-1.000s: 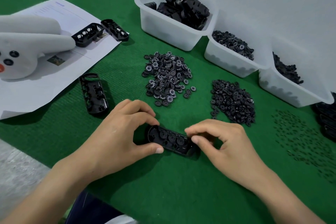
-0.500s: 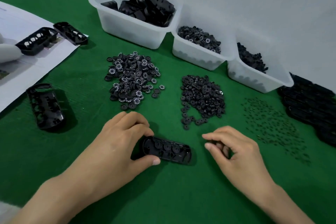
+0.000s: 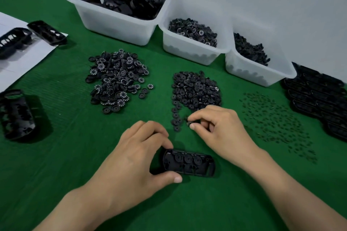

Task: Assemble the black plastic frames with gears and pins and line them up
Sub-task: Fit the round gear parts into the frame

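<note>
Green felt mat covers the bench. 3 translucent white plastic bins along the back hold black parts. Row of black plastic frames is lined up far right, beside the scatter of small black pins. 2 loose piles mid-mat: black gears with white numerals on the left, plain black gears on the right. Left hand grips the left end of 1 black oblong plastic frame, flat on the mat at the near side, 3 gears seated in it. Right hand is at the plain pile's near edge, thumb and index pinching 1 small black gear.
</note>
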